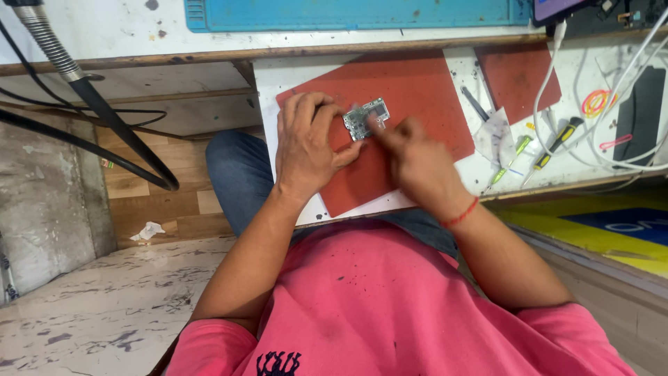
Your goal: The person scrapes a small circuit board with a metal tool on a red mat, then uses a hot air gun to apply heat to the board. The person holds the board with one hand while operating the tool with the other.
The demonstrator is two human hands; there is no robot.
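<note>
Pink shirt, hands on circuit board, red mat, white bench

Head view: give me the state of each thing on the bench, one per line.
circuit board: flat on the red mat, pinned by fingers.
left hand: resting on the board's left edge.
right hand: blurred, fingertip on the board.
red mat: flat on the bench.
screwdrivers: lying loose, untouched.
white cables: looped over the bench.

The right hand is blurry, so its fingertips are hard to see. The left hand hides one edge of the small circuit board. The blue mat is cut off at the top.
</note>
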